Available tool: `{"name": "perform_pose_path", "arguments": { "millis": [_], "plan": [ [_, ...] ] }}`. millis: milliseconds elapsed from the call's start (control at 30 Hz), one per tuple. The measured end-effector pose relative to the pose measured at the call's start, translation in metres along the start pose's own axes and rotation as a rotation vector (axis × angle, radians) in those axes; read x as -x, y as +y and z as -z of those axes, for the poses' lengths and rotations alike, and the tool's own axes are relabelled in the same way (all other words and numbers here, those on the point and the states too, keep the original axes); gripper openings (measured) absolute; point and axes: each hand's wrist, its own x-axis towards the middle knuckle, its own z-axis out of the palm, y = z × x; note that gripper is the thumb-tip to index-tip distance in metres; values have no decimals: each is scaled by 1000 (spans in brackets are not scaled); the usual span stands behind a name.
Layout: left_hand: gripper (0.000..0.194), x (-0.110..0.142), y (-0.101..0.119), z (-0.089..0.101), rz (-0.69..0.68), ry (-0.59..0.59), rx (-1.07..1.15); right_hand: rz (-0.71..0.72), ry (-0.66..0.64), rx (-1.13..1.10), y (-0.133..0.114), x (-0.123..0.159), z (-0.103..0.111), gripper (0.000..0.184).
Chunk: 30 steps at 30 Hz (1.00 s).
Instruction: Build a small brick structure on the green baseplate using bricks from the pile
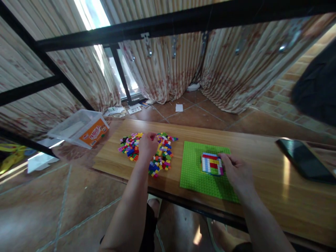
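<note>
My left hand (148, 145) is over a loose pile of small colourful toy bricks (164, 154). Its fingers are pinched together among the bricks, and what they hold, if anything, is too small to make out. On a green studded baseplate (193, 175) stands a small toy brick build (211, 163) with red, white, light blue and yellow rows. My right hand (237, 171) rests at the right edge of this build, thumb and fingers closed on its side near a magenta brick. The palm hides part of the baseplate's right side.
The wooden bench (162, 127) carries a dark phone (304, 159) at the right. A clear plastic box (81, 127) with an orange label sits beyond the left end. Black metal bars (168, 26) with hooks cross above, before striped curtains (168, 70). Papers lie on the tiled floor.
</note>
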Motion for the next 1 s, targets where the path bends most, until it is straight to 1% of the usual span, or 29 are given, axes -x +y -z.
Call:
{"name": "perform_pose_path", "arguments": {
  "millis": [67, 167, 267, 333, 433, 533, 667, 833, 1000],
  "plan": [
    [30, -5, -8, 5, 6, 48, -138, -10, -2, 7, -2, 0, 0, 42],
    [36, -14, -22, 8, -42, 92, -301, -8, 2, 16, -2, -1, 0, 42],
    [40, -20, -32, 8, -89, 75, -390, 10, 8, 33, 1, -2, -1, 41],
    [40, -22, -36, 6, -104, 59, -421, 11, 6, 24, 3, -3, -2, 42],
    [38, -21, -34, 5, -111, 34, -455, 14, -2, 19, 2, -2, -1, 42],
    [34, -19, -30, 6, -84, 1, -469, 24, 6, 52, 0, -2, -1, 42],
    [32, -17, -26, 8, -51, -54, -436, 14, 5, 57, 1, -2, -2, 43],
    [28, -16, -24, 8, -56, -123, -388, 20, -7, 32, 4, -4, -2, 42],
    [22, -12, -20, 8, -34, -134, -388, 25, -7, -16, 5, -3, -2, 43]
  ]
}}
